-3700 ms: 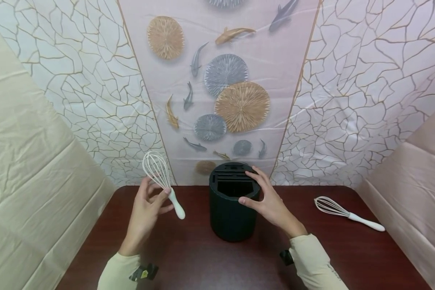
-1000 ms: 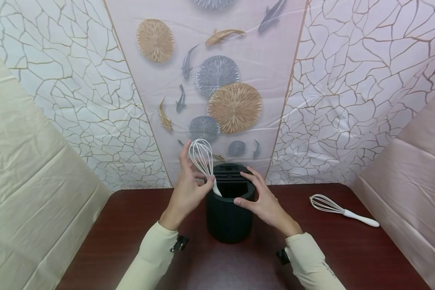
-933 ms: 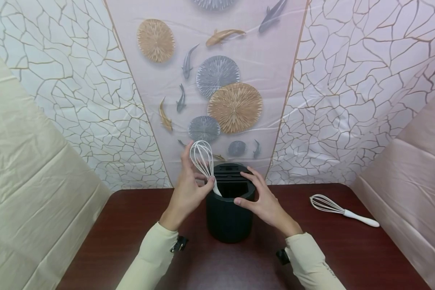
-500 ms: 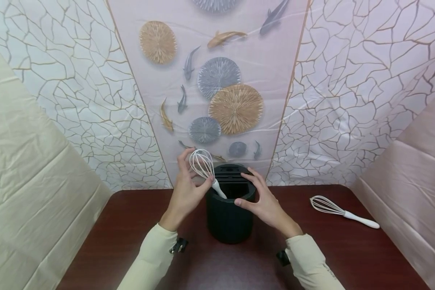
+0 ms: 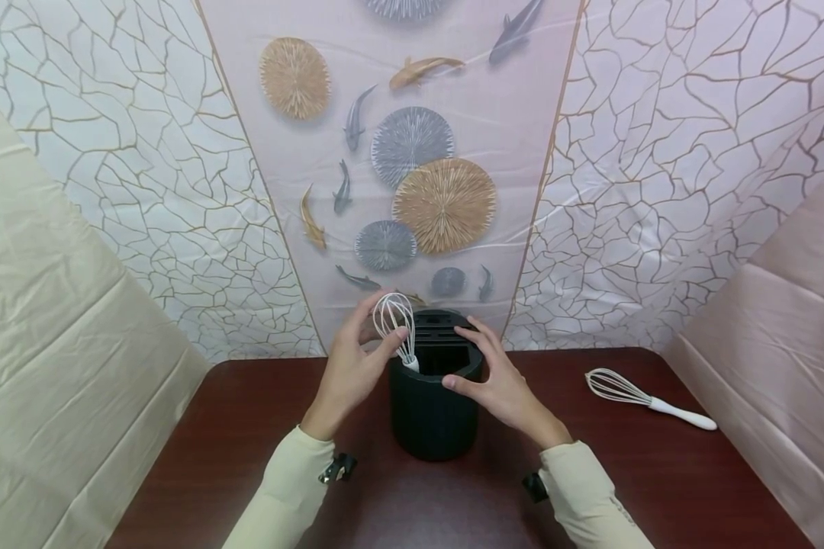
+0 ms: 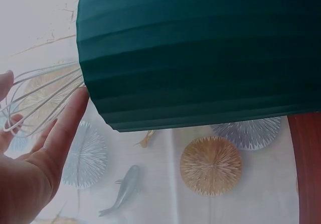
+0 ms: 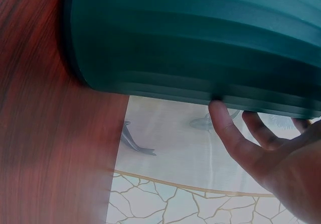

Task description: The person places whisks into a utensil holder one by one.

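White whisk (image 5: 394,314), one: handle down in the left end of the front compartment (image 5: 442,357) of a dark green holder (image 5: 434,419), only a short white stub of it showing at the rim, wire head above and leaning left. In the earliest view it hung over the table (image 5: 261,427), well apart from the holder; half a second ago its handle slanted across the compartment's mouth with more length in sight, so it now sits lower and steeper. Left hand (image 5: 352,364): nearly closed, thumb in front of the wires and fingers behind, whisk pinched between. Right hand (image 5: 504,381): spread fairly wide, thumb at the front rim, fingers bent over the right and back edge, holding the holder; place unchanged. In the way: the holder's front wall, hiding most of the handle from where I stand, and the left thumb, crossing part of the wires. Slotted top (image 5: 434,335), black, just behind the compartment. Second whisk (image 5: 659,406), white: flat on the table to the right, unmoved. Also noted: pale sleeves (image 5: 284,476), a black device (image 5: 339,467) at each cuff; printed cloth (image 5: 446,206) behind, fish and round motifs; cream drape (image 5: 55,320) at left.
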A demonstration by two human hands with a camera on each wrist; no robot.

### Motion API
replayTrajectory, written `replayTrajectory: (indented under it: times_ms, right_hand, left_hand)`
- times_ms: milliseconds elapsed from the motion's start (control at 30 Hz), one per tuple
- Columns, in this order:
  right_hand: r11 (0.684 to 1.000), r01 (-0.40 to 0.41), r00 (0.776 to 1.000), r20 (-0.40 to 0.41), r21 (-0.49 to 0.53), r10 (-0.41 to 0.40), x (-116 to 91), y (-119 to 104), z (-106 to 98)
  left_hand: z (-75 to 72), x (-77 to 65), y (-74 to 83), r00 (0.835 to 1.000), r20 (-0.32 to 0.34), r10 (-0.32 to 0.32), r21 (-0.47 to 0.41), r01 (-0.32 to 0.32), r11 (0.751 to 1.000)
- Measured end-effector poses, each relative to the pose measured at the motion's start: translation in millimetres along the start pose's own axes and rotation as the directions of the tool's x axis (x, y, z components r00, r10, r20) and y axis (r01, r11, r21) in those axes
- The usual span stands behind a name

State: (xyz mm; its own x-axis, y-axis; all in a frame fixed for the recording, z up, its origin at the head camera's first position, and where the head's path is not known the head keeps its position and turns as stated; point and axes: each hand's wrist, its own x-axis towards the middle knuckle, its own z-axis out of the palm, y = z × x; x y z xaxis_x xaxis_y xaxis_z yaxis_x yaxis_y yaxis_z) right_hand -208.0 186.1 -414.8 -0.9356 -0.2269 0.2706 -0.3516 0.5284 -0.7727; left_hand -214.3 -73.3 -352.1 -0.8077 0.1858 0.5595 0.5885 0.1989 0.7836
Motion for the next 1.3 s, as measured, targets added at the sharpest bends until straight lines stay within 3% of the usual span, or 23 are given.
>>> replayTrajectory:
  times_ms: [300, 833, 1133, 1300]
  right_hand:
    - [1.0, 0.003, 1.0, 0.0, -0.006, -0.003, 0.0, -0.2, -0.5]
    - [1.0, 0.007, 1.0, -0.001, -0.006, -0.007, 0.4, 0.7, -0.1]
    - [1.0, 0.005, 1.0, 0.002, -0.007, -0.005, 0.0, 1.9, 0.4]
    - [1.0, 0.009, 1.0, 0.004, -0.004, -0.009, 0.1, 1.0, -0.2]
  left_hand:
    - [2.1, -3.4, -1.9, 0.999, 0.011, 0.041, 0.06, -0.041, 0.997]
    - [4.4, -7.4, -8.8, 0.989, 0.087, 0.123, 0.131, -0.134, 0.982]
    - [10.3, -6.9, -15.3, 0.98, 0.142, 0.14, 0.277, -0.175, 0.945]
    - [13.9, -10.4, -19.7, 0.977, 0.159, 0.141, 0.307, -0.185, 0.933]
